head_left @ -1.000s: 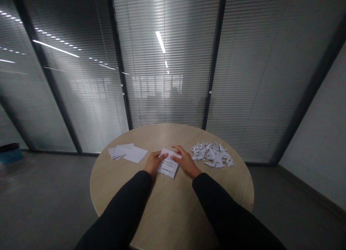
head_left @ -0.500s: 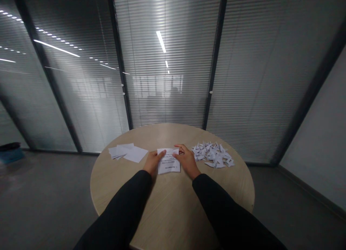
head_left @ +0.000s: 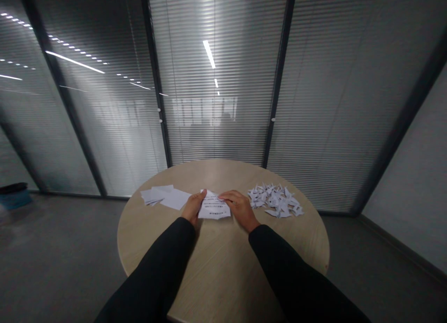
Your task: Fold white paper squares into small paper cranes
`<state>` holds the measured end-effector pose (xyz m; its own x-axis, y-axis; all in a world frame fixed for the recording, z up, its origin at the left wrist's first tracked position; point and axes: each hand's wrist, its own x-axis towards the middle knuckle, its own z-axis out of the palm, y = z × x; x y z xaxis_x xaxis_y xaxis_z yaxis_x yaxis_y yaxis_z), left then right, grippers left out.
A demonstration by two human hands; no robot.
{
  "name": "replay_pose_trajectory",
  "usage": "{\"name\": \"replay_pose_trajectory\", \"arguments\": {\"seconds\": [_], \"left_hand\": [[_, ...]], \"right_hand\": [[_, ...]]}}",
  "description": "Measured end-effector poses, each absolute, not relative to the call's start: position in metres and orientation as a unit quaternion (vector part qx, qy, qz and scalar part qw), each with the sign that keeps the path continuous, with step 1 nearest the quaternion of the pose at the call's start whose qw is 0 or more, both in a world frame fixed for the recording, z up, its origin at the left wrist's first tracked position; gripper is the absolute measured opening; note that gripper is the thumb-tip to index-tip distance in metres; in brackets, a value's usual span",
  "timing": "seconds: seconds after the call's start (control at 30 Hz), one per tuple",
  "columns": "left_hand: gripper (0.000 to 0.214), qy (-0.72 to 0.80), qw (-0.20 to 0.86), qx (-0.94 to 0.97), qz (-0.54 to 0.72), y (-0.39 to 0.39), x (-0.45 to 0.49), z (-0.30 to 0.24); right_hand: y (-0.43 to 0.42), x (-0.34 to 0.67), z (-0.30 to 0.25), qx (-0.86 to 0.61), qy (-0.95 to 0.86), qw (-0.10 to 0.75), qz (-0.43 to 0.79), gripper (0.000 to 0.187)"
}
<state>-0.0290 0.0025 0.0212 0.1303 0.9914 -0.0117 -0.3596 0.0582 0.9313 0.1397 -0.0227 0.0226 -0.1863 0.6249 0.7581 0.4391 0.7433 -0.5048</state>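
Observation:
A printed sheet of white paper (head_left: 213,210) is held between my two hands over the middle of the round table. My left hand (head_left: 193,205) grips its left edge, thumb on top and fingers hidden beneath. At the upper right corner, my right hand (head_left: 238,206) has its fingers closed on the paper. Dark lines of print run across the sheet, which looks slightly bent. To the left lie several loose white paper sheets (head_left: 174,198), overlapping. A pile of small folded white paper pieces (head_left: 275,199) rests just right of my right hand.
The round wooden table (head_left: 209,276) stands close to a glass partition with blinds (head_left: 216,137). On the floor at far left sits a blue bin (head_left: 14,198) with a black liner. A pale wall (head_left: 415,188) rises on the right.
The printed sheet has shifted slightly left and now tilts, its top edge slanting. My right hand's fingers have come down over its upper right corner; my left hand has moved a little left.

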Motion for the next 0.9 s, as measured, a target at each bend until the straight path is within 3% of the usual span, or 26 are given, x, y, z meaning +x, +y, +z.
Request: {"name": "replay_pose_trajectory", "arguments": {"seconds": [0.4,0.73,0.9], "left_hand": [[0.047,0.356,0.648,0.431,0.517,0.003,-0.0334,0.0236],[0.034,0.4,0.602,0.461,0.515,0.0027,-0.0365,0.0256],[0.036,0.389,0.577,0.485,0.529,0.0063,-0.0388,0.0223]], "right_hand": [[-0.0178,0.1451,0.0137,-0.31,-0.844,0.435,-0.046,0.026],[-0.0227,0.141,0.0173,-0.293,-0.87,0.383,-0.103,0.025],[-0.0256,0.1371,0.018,-0.293,-0.871,0.392,-0.047,0.03]]}}
